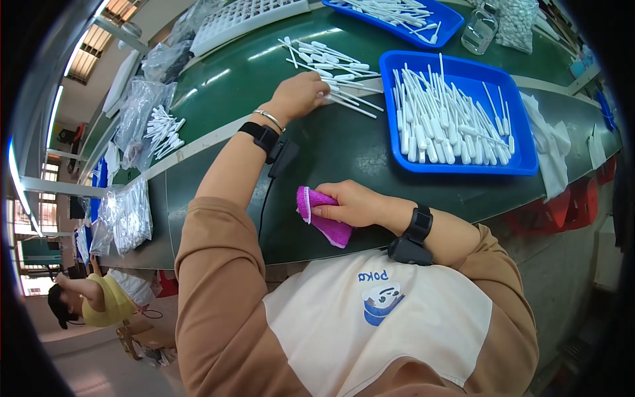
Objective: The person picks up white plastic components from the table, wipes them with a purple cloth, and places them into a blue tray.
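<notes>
My left hand point(297, 96) reaches out over the green work surface, its fingers curled in around the near ends of a few white plastic droppers point(354, 104). The fingertips are partly hidden. Just beyond it lies a loose heap of similar droppers point(324, 58), pointing mostly sideways. Close to my body, my right hand point(357, 202) grips a folded magenta cloth point(334, 228) between thumb and fingers. Farther right, a blue tray point(526, 149) holds many white droppers point(443, 126), bulb ends toward me.
A second blue tray point(456, 23) with droppers, a clear bottle point(479, 30) and a bag of white pieces point(516, 23) stand at the back. Plastic bags point(132, 212) and a small dropper pile point(164, 132) lie left. A white cloth point(549, 142) hangs right. A person point(106, 298) sits far left.
</notes>
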A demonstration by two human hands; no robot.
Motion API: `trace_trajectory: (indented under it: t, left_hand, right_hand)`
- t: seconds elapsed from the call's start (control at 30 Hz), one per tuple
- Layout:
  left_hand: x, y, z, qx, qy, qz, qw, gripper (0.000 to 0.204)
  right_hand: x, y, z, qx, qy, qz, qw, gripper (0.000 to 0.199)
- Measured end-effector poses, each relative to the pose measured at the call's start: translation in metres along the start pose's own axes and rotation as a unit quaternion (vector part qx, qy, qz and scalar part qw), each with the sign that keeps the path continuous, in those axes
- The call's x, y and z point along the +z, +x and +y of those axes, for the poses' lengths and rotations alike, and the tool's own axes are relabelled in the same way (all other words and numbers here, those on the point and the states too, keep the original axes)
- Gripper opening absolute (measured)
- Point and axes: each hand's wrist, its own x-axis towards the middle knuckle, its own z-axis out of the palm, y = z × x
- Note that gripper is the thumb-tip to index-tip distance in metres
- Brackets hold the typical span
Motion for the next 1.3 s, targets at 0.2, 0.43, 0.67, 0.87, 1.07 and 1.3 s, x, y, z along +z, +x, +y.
trace_trajectory:
  t: [0.2,0.43,0.67,0.87,1.07,1.3]
  left_hand:
    - [0.0,-0.009,0.009,-0.018,-0.004,-0.036,0.999,0.021]
    - [-0.032,-0.06,0.029,-0.183,-0.134,-0.068,0.972,0.019]
    - [-0.044,-0.106,0.08,-0.282,-0.638,0.157,0.699,0.018]
    - [-0.028,-0.092,0.136,-0.297,-0.673,0.081,0.673,0.017]
    - [-0.002,-0.09,0.138,-0.319,-0.538,0.031,0.78,0.017]
    - [0.004,-0.099,0.133,-0.295,-0.559,0.003,0.775,0.019]
  right_hand:
    - [0.001,0.001,0.003,-0.004,0.017,0.008,1.0,0.023]
    - [-0.013,0.001,0.004,-0.004,0.489,0.189,0.851,0.021]
    - [-0.03,0.005,0.005,-0.156,0.572,0.332,0.734,0.028]
    - [-0.033,-0.005,0.004,-0.141,0.553,0.221,0.791,0.027]
    - [-0.024,0.002,0.001,-0.06,0.401,0.297,0.865,0.028]
    - [-0.029,-0.004,-0.002,-0.012,0.35,0.251,0.903,0.027]
